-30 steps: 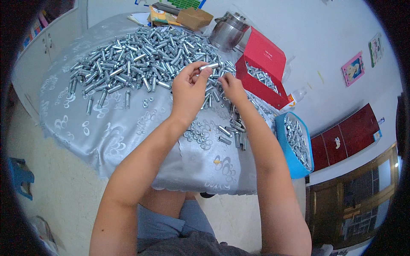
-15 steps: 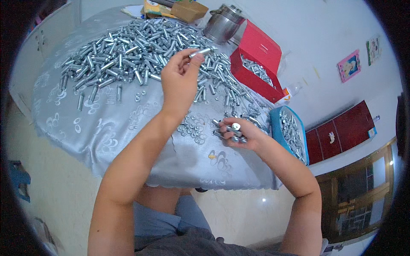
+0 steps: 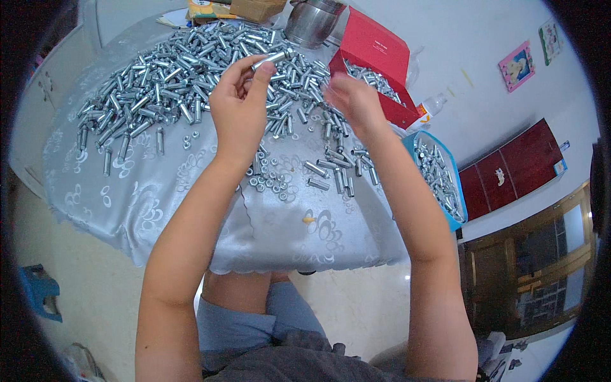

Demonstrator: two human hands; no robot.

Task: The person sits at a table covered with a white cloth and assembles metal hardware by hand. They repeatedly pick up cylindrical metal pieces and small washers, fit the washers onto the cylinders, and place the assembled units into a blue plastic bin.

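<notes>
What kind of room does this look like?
Probably a room in a home: there's a patterned silver tablecloth, a pink-edged picture on the wall and a small blue stool at the left.

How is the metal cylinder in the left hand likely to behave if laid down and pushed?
The metal cylinder is probably stiff and rather heavy for its size, given its metallic shine. Its rounded sides suggest it could roll. It may also slide easily, since both it and the tablecloth look smooth.
</notes>
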